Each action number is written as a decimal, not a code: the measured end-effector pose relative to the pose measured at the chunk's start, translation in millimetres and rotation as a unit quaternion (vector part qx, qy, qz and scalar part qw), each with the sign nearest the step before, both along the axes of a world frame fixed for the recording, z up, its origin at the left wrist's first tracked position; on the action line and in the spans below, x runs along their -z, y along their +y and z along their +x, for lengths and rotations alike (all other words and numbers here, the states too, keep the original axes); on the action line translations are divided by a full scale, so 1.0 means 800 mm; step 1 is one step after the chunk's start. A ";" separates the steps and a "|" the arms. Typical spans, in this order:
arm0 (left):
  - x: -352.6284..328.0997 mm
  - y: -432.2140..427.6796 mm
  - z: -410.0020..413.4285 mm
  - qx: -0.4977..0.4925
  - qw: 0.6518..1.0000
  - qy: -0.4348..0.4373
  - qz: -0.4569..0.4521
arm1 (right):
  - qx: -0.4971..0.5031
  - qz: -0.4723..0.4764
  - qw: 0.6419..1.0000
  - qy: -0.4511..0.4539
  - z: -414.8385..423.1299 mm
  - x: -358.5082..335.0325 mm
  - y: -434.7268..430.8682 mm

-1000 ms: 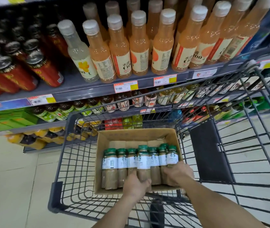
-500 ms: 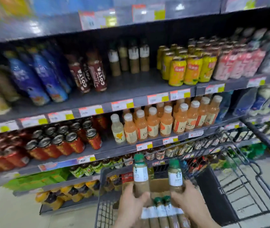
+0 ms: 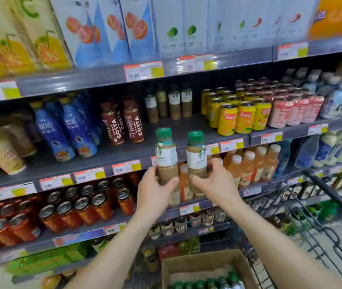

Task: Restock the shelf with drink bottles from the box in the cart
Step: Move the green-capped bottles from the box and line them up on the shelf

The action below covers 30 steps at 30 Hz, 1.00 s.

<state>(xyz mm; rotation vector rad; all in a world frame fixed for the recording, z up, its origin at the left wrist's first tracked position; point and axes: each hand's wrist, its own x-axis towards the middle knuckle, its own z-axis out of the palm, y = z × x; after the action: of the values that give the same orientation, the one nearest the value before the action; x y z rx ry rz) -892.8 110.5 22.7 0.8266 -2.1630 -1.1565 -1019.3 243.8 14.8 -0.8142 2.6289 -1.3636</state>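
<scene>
My left hand grips a green-capped coffee bottle by its lower half, held upright. My right hand grips a second, matching coffee bottle the same way. Both bottles hang in front of the edge of the grey shelf, below a bare stretch of it. At the back of that stretch stands a short row of matching bottles. The cardboard box sits in the cart at the bottom, with several green caps showing inside.
Costa bottles stand left of the gap, yellow cans to its right. Orange juice bottles fill the shelf below, behind my hands. Red cans lie lower left. The cart's wire side rises on the right.
Both hands took a bottle each from the box and lifted them up toward the shelf. My view swung up from the cart to the shelves.
</scene>
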 end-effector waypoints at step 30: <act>-0.007 -0.172 -0.184 -0.120 0.988 -0.050 -0.083 | -0.075 0.072 0.994 0.015 -0.259 -0.010 -0.281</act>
<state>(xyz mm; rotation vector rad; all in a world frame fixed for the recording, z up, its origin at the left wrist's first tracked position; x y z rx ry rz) -1040.2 -26.7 28.6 1.0556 -2.1343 -0.8191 -1226.6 19.3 22.5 -0.9949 2.5910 -1.1199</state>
